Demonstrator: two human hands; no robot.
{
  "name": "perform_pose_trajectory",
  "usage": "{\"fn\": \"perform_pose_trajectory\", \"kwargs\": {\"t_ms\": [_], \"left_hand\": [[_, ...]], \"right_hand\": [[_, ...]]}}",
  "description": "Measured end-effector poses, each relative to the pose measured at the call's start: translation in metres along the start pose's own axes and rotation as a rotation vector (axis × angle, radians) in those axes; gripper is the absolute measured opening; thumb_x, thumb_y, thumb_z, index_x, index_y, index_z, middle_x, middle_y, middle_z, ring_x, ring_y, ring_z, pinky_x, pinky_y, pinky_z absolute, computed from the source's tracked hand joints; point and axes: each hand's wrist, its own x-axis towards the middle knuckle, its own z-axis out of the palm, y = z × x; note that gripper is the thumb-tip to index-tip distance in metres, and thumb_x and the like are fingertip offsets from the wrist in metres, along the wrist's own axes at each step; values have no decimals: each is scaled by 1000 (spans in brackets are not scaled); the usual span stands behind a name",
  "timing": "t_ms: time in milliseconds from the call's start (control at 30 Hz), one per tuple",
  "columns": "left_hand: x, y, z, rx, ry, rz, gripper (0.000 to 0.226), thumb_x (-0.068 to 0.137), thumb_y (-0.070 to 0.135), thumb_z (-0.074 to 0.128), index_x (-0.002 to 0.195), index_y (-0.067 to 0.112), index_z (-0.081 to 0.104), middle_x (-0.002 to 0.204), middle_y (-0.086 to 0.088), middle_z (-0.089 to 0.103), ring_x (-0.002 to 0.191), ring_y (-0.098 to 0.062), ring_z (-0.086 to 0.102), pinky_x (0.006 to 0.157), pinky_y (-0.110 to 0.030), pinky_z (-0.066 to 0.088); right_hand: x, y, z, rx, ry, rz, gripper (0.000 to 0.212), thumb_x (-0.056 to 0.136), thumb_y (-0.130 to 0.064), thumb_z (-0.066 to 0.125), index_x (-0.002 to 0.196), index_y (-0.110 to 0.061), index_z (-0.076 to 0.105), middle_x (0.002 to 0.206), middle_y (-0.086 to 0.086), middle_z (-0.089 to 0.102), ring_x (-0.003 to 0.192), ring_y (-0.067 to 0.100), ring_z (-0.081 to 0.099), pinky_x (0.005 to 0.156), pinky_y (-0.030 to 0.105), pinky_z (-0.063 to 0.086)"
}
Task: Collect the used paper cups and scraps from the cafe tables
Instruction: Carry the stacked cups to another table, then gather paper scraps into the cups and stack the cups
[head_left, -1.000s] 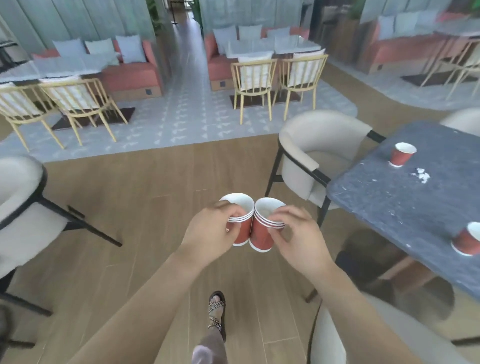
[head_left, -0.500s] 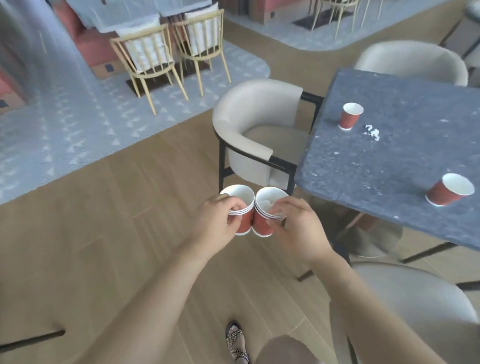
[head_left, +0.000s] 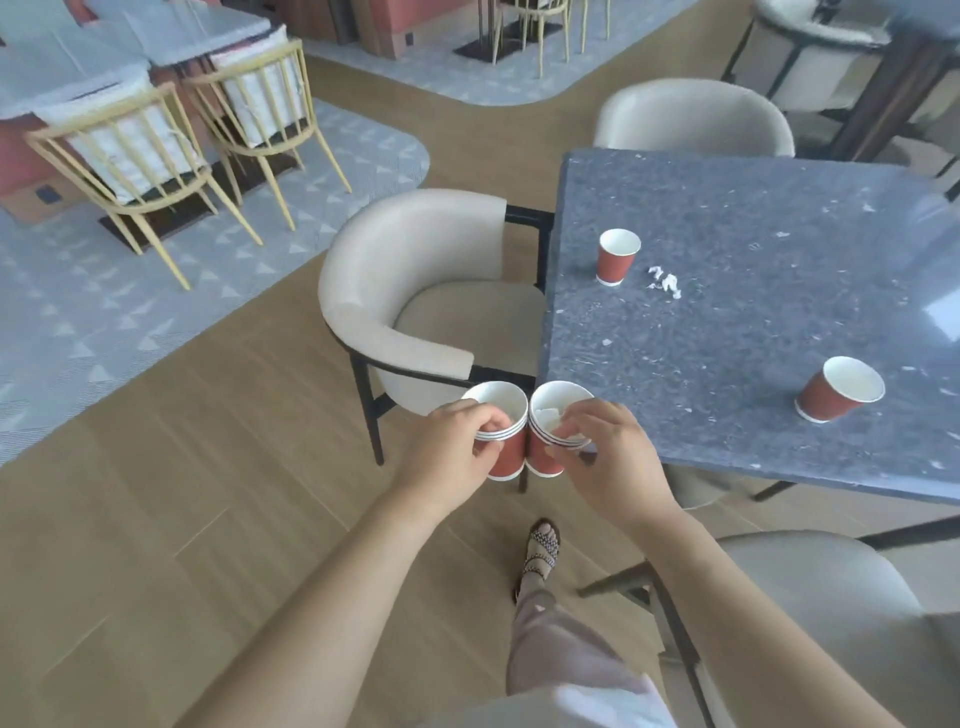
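Observation:
My left hand (head_left: 453, 448) grips a stack of red paper cups (head_left: 504, 415) by the rim. My right hand (head_left: 608, 453) grips a second stack of red cups (head_left: 551, 421) with white scraps inside; the two stacks touch side by side, just off the near left corner of the grey stone table (head_left: 737, 332). On the table a red cup (head_left: 615, 257) stands upright at the left, with crumpled white paper scraps (head_left: 665, 280) beside it. Another red cup (head_left: 839, 396) stands tilted toward the right, near the front edge.
A cream tub chair (head_left: 410, 306) is tucked at the table's left side, another (head_left: 693, 117) sits behind the table, and a third (head_left: 810, 587) is at my right. Wooden spindle chairs (head_left: 171, 140) stand on a grey rug at the far left. My sandalled foot (head_left: 540, 551) is on the wood floor.
The view has swung right and moved closer to the grey table, which now fills the right side. Both hands keep holding the two cup stacks together.

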Motion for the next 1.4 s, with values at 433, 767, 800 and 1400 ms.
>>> {"fn": "perform_pose_trajectory", "kwargs": {"t_ms": [433, 767, 800, 1400], "left_hand": [[255, 11, 67, -3, -217, 55, 14, 78, 12, 65, 82, 25, 65, 89, 7, 66, 88, -12, 58, 74, -25, 45], [350, 21, 97, -15, -336, 228, 14, 76, 9, 65, 82, 22, 65, 87, 7, 65, 85, -15, 58, 77, -30, 48], [357, 21, 99, -22, -335, 249, 15, 75, 8, 66, 82, 22, 66, 86, 8, 66, 83, -15, 58, 76, -29, 48], [406, 29, 125, -32, -319, 278, 16, 73, 18, 67, 81, 31, 62, 83, 17, 63, 80, -7, 58, 73, -36, 52]], "right_hand": [[186, 141, -21, -35, 0, 169, 11, 71, -14, 76, 75, -8, 68, 96, -1, 66, 90, 27, 57, 69, 29, 45], [240, 174, -26, -75, 91, 306, 16, 70, -20, 77, 73, -11, 64, 90, 1, 67, 83, 30, 57, 70, 44, 49], [243, 176, -27, -78, 98, 319, 15, 70, -19, 76, 73, -11, 64, 89, 0, 67, 82, 30, 57, 70, 43, 49], [272, 219, -30, -165, 37, 381, 9, 74, -17, 72, 78, -11, 67, 96, 0, 66, 88, 28, 56, 75, 41, 46]]}}
